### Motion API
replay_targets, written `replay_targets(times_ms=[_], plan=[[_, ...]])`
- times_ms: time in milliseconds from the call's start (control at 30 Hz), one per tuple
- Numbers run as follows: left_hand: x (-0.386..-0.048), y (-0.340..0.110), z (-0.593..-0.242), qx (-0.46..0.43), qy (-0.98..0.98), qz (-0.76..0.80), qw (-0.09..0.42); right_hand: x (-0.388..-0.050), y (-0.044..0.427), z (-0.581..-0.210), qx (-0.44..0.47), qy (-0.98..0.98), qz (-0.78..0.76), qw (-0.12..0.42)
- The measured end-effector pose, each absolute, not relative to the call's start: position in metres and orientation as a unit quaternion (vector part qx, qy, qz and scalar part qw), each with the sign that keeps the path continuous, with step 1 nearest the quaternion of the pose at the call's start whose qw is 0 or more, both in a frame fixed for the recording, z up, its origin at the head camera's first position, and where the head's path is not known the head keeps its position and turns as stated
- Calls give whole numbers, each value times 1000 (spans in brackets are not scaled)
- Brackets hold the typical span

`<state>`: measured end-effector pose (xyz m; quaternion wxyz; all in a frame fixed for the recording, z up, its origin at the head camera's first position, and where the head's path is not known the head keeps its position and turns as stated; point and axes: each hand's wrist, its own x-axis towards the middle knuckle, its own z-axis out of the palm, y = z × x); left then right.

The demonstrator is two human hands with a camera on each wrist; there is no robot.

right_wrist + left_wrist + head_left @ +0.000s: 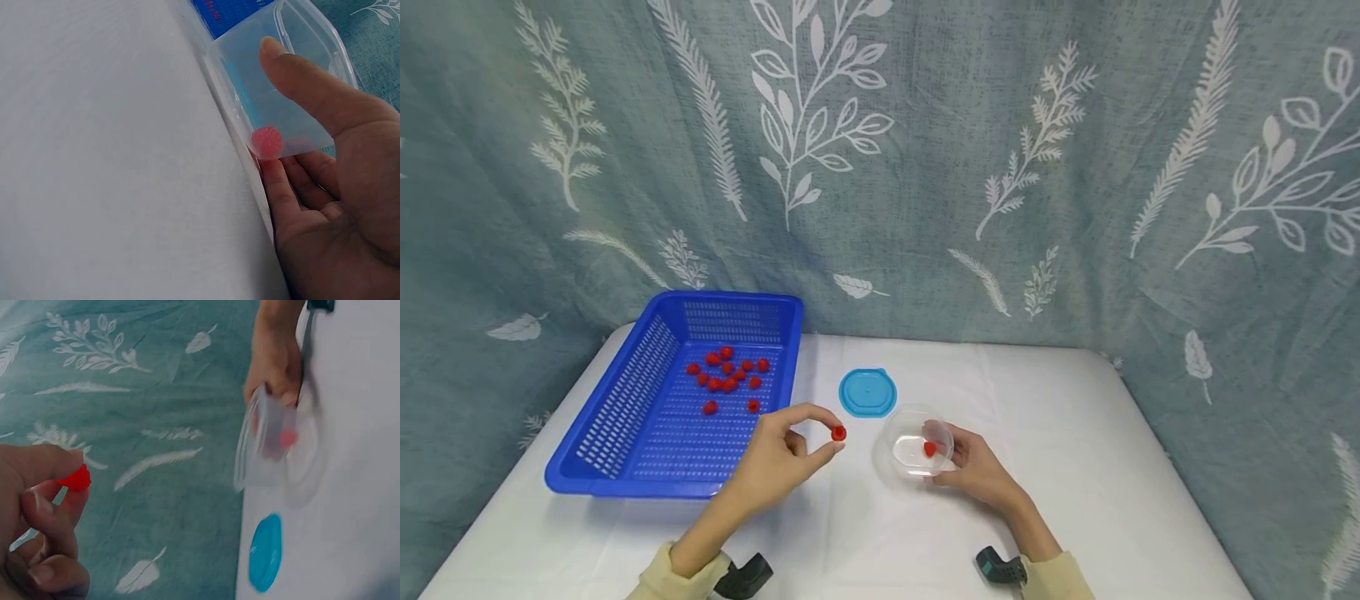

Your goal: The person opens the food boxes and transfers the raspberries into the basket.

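Between thumb and fingertip, my left hand [778, 458] pinches a red raspberry [838, 433], held in the air between the basket and the cup. In the left wrist view the same raspberry [77, 479] shows its bumpy surface at the fingertips. My right hand [981, 471] grips a clear plastic cup [898, 446] from its right side, thumb and fingers around the wall. One raspberry [267, 142] lies at the bottom inside the cup, seen through its wall in the right wrist view.
A blue plastic basket [602, 475] with several raspberries [730, 383] stands on the left of the white-covered table [1060, 417]. Behind the cup lies a round blue lid [868, 393]. A green leaf-patterned cloth [925, 167] hangs along the back.
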<state>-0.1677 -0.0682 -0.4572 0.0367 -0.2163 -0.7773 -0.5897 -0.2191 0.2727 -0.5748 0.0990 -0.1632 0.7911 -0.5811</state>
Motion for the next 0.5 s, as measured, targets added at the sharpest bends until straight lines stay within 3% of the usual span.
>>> replay_targets(times_ms=[167, 400, 500], plan=[[-175, -107, -446, -184, -777, -599, 61, -218, 274, -577, -162, 797, -575, 95], [-214, -164, -443, -114, -819, -546, 131, -219, 274, -576, -164, 791, -582, 94], [-233, -192, -447, -93, -855, -496, 124, -220, 272, -577, -163, 788, -586, 96]])
